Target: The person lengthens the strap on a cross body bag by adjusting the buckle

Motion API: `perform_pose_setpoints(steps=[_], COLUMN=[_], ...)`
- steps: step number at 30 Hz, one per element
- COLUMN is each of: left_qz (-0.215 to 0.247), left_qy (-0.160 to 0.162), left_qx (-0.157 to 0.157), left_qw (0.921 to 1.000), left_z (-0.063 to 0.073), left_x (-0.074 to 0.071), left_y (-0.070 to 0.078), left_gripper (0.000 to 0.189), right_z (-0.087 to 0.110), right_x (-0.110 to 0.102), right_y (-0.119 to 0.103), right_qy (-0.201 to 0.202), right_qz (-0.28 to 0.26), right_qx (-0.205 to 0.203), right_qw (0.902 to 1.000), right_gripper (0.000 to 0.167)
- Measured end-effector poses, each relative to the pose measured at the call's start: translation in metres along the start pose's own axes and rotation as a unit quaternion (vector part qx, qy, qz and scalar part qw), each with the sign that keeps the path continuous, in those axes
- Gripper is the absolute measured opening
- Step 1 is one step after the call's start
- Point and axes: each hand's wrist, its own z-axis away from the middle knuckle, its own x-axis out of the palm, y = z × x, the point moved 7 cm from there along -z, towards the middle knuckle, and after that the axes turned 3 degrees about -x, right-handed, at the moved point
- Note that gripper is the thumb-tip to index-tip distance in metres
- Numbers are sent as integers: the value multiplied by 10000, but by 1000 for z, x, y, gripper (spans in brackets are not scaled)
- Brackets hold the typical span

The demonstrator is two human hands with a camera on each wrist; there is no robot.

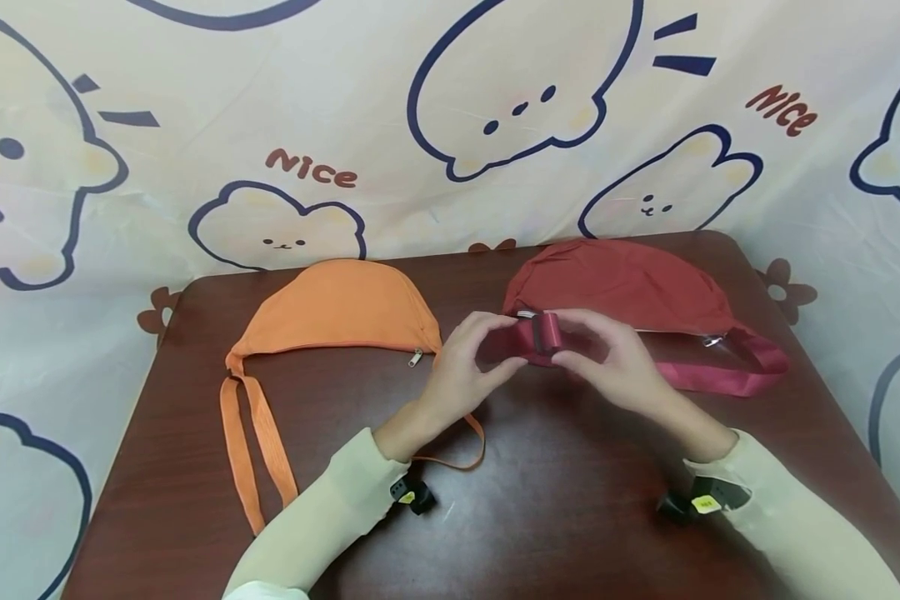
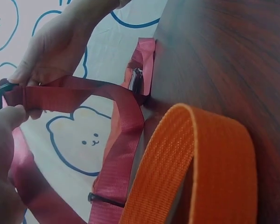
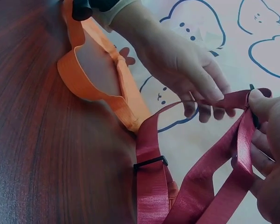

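A red waist bag (image 1: 622, 283) lies at the back right of the table. Between my hands, in front of it, is its dark red webbing strap (image 3: 196, 189), looped through a black slider buckle (image 1: 537, 335). My left hand (image 1: 468, 362) pinches the strap just left of the buckle between thumb and fingers. From the other side, my right hand (image 1: 611, 358) pinches the strap at the buckle, its thumb against the edge in the right wrist view. A second black slider (image 2: 106, 200) sits lower on the strap in the left wrist view.
An orange waist bag (image 1: 337, 304) lies back left, its zip pull (image 1: 416, 357) facing front. Its orange strap (image 1: 243, 450) trails toward the left forearm. More red strap (image 1: 742, 375) loops at the right. A patterned cloth (image 1: 390, 100) hangs behind the brown table (image 1: 540, 517).
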Motion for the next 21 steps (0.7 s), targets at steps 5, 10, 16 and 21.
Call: perform_pose_setpoints(steps=[5, 10, 16, 21], left_qz=[243, 206, 229, 157], left_qy=[73, 47, -43, -49], left_qx=[132, 202, 346, 365], left_qw=[9996, 9996, 9991, 9992], left_z=[1, -1, -4, -5], left_x=[-3, -2, 2, 3], left_y=[1, 4, 9, 10], left_gripper=[48, 48, 48, 55], right_z=[0, 0, -1, -1], right_x=[-1, 0, 5, 7], right_y=[1, 1, 2, 3], right_qy=[87, 92, -38, -16], right_qz=[-59, -133, 102, 281], right_qx=[58, 118, 196, 240], right_qw=[9999, 9998, 9997, 9993], right_gripper=[56, 56, 52, 48])
